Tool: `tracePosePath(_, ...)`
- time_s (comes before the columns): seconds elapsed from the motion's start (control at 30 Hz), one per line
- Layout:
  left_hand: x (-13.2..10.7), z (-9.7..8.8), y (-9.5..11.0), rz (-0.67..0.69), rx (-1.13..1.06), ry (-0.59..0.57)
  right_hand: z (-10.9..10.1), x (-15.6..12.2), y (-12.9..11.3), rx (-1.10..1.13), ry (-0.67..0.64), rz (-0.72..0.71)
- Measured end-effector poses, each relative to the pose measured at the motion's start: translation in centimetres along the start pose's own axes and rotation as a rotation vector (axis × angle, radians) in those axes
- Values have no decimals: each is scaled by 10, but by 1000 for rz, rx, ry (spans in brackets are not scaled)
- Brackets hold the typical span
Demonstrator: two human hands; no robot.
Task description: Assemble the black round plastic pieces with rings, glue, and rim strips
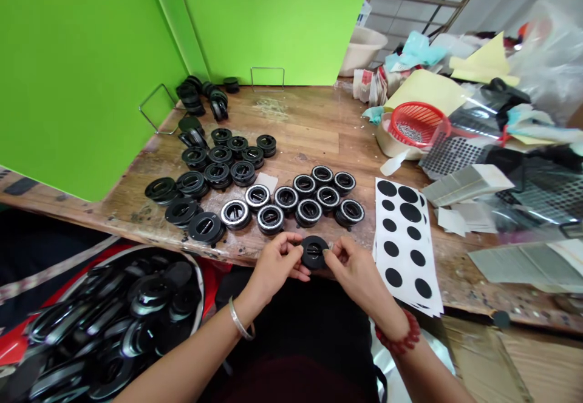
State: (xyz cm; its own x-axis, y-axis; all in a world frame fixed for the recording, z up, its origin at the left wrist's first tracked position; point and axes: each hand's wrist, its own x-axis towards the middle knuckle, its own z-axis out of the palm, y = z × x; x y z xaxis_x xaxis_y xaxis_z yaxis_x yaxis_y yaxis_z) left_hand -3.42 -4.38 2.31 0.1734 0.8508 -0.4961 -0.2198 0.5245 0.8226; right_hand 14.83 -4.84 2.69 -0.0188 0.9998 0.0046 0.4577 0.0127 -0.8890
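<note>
A round black buckle (314, 252) with a bar across its middle is held between my two hands, just over the table's front edge. My left hand (279, 263) grips its left rim between thumb and fingers. On the other rim, the thumb and fingers of my right hand (348, 263) are closed. Just beyond stand several round buckles with silvery rings (270, 218). To their left are stacks of plain black buckles (206, 227). White sheets with black round stickers (390, 249) lie to the right of my right hand.
A tub of black buckles (150, 294) stands below the table at left. Green panels (273, 20) with wire stands (267, 79) rise behind. At right are a red basket (416, 125) of small pieces, grey card stacks (467, 184) and plastic bags (546, 57).
</note>
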Motion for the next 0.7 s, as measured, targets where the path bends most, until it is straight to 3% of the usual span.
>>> tracePosePath(0.17, 6, 1, 9, -49, 56, -82, -3, 11, 6, 327, -279, 311)
tracePosePath(0.23, 10, 3, 12, -67, 91, -96, 2, 18, 7, 360, -319, 363)
tracePosePath(0.43, 19, 11, 8, -19, 164, -70, 16, 37, 6, 256, -313, 324)
tracePosePath(0.57, 13, 13, 3, 35, 144, -30, 16, 32, 5, 245, -319, 293)
tracePosePath(0.7, -15, -14, 28, 58, 61, -24, -7, 12, 10, 425, -267, 200)
